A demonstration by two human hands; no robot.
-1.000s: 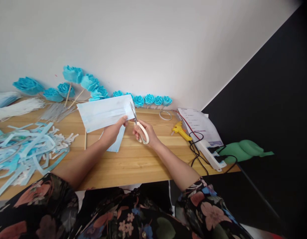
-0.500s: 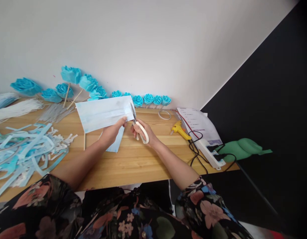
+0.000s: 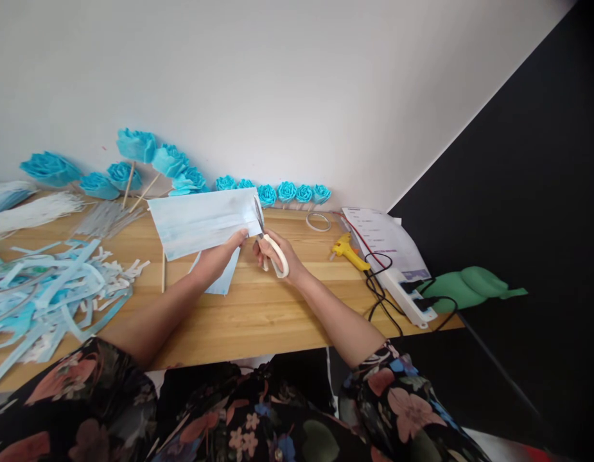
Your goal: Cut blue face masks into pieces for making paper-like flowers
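Observation:
My left hand (image 3: pixel 223 255) pinches a pale blue face mask sheet (image 3: pixel 200 221) by its lower right part, thumb on top, holding it raised above the table. White-handled scissors (image 3: pixel 276 255) are in my right hand (image 3: pixel 288 256), fingers through the loops. Their blades point up and lie along the sheet's right edge; whether they touch on a cut line is hard to make out. Under my left hand a second light blue piece (image 3: pixel 224 280) lies on the wooden table (image 3: pixel 258 321), partly covered by the hand.
Blue fabric roses (image 3: pixel 287 191) line the wall. Blue and white scraps (image 3: pixel 51 289) heap at left, near white strips (image 3: pixel 36 212). At right are a yellow glue gun (image 3: pixel 347 251), a tape roll (image 3: pixel 318 221), a power strip (image 3: pixel 407 298), cables and a green object (image 3: pixel 460 289).
The sheet and my left hand have shifted slightly right and down, toward the scissors. My right hand has barely moved.

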